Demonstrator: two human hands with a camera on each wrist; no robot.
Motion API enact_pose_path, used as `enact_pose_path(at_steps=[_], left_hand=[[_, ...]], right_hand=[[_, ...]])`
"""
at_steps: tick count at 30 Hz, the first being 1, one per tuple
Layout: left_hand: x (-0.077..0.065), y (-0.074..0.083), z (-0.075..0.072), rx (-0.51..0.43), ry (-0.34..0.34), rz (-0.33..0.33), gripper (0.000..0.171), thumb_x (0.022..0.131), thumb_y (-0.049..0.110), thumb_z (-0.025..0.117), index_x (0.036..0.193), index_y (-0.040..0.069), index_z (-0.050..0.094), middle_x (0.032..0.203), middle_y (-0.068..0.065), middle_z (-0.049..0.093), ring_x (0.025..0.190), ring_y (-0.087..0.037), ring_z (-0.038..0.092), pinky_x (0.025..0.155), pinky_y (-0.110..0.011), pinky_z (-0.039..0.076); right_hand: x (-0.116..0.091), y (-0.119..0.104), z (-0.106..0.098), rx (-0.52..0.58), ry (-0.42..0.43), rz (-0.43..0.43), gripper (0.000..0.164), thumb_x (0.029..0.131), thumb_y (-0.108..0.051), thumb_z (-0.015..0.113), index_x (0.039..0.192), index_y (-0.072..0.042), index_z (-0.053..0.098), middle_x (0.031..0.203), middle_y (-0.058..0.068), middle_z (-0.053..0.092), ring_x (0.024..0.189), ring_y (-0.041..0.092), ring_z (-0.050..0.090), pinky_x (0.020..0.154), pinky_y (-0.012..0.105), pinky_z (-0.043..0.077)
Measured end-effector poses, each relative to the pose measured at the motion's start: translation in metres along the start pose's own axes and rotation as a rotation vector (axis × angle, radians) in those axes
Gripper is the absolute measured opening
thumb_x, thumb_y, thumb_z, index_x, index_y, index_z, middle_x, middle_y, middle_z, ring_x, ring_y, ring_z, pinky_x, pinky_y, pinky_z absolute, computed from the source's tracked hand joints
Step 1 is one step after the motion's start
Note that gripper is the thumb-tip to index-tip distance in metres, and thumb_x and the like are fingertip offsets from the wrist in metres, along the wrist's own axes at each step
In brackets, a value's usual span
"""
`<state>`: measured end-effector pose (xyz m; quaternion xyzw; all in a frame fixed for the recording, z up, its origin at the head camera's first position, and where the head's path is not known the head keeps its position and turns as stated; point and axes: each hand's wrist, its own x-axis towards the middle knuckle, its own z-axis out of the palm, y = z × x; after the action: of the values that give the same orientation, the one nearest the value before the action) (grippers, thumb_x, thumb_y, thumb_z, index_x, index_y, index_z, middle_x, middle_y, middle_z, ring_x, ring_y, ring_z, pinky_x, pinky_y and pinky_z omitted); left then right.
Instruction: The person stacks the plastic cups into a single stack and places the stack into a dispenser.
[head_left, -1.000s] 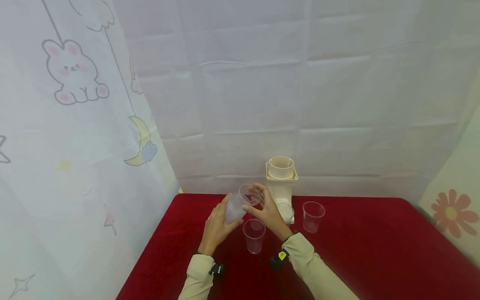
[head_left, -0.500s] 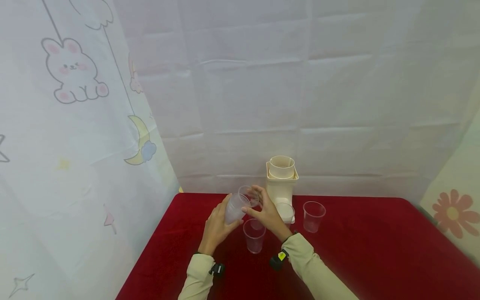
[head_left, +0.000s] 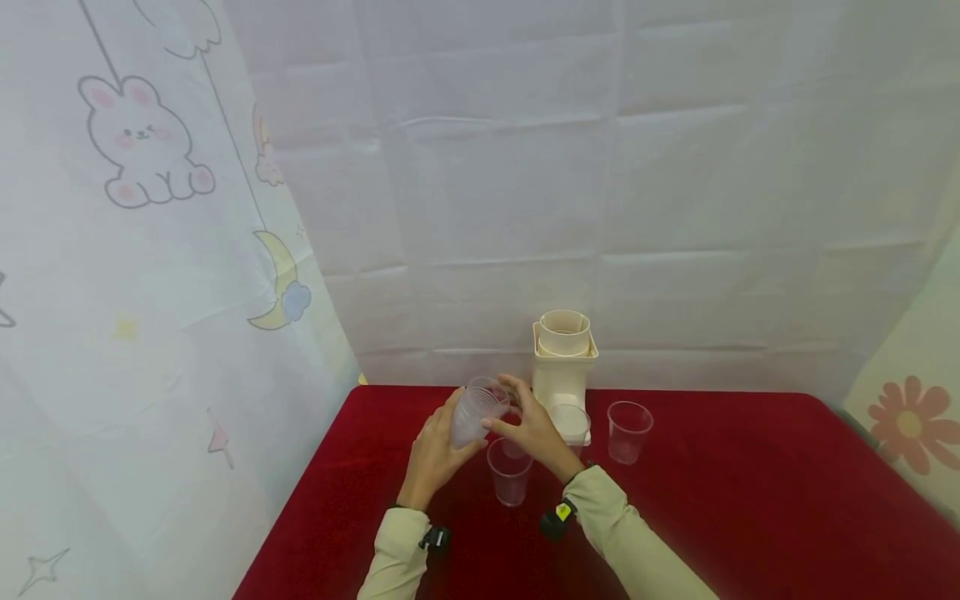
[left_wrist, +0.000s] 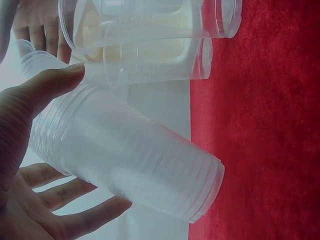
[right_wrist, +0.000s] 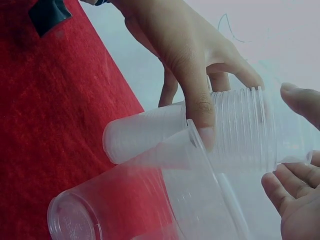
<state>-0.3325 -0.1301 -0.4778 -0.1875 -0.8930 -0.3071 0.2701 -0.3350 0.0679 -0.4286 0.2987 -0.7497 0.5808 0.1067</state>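
Observation:
My left hand (head_left: 431, 454) grips a nested stack of clear plastic cups (left_wrist: 135, 155), tilted with its mouth end up and to the right. Its thumb lies over the rims while the fingers support the underside. At that mouth end, my right hand (head_left: 534, 423) holds a single clear plastic cup (right_wrist: 295, 145) between thumb and fingers, right against the stack. How far the two are nested is hard to tell through the clear plastic. Upright below the hands stands another clear cup (head_left: 510, 479).
Two more clear cups stand to the right: a near-right cup (head_left: 628, 437) and one partly hidden cup (head_left: 572, 421) behind my right wrist. Behind them rises a cream plastic pipe-like fitting (head_left: 562, 375). A red cloth (head_left: 720, 483) covers the table, with a pale curtain (head_left: 487, 208) behind.
My right hand has shifted slightly left and down, bringing its cup closer to the stack's mouth. The left hand and the standing cups stay in place.

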Motion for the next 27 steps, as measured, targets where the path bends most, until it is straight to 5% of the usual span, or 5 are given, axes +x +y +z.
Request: enact_pose_path(at_steps=[7,19,27], left_hand=[[0.0,0.0,0.0,-0.002,-0.002,-0.003,0.088,0.079,0.038,0.085,0.152,0.016,0.04,0.127,-0.018,0.062,0.101,-0.033,0.063,0.075,-0.053,0.055],[-0.002,0.0,0.001,-0.008,-0.002,-0.012,0.089,0.079,0.038,0.085,0.152,0.017,0.039,0.126,-0.018,0.062,0.102,-0.033,0.063,0.074,-0.053,0.055],[0.0,0.0,0.0,-0.02,0.014,-0.006,0.09,0.077,0.036,0.086,0.152,0.019,0.04,0.128,-0.018,0.062,0.102,-0.034,0.063,0.077,-0.055,0.055]], right_hand=[[0.002,0.017,0.001,0.016,0.012,0.002,0.075,0.084,-0.002,0.078,0.146,0.005,0.036,0.141,0.028,0.05,0.132,0.041,0.047,0.104,0.053,0.041],[-0.001,0.019,0.003,0.002,0.024,0.007,0.072,0.084,-0.001,0.078,0.144,0.006,0.037,0.14,0.028,0.05,0.131,0.042,0.048,0.103,0.052,0.043],[-0.009,-0.015,-0.009,0.038,0.066,-0.04,0.069,0.082,0.01,0.074,0.14,0.015,0.037,0.136,0.036,0.049,0.127,0.055,0.044,0.1,0.064,0.04]])
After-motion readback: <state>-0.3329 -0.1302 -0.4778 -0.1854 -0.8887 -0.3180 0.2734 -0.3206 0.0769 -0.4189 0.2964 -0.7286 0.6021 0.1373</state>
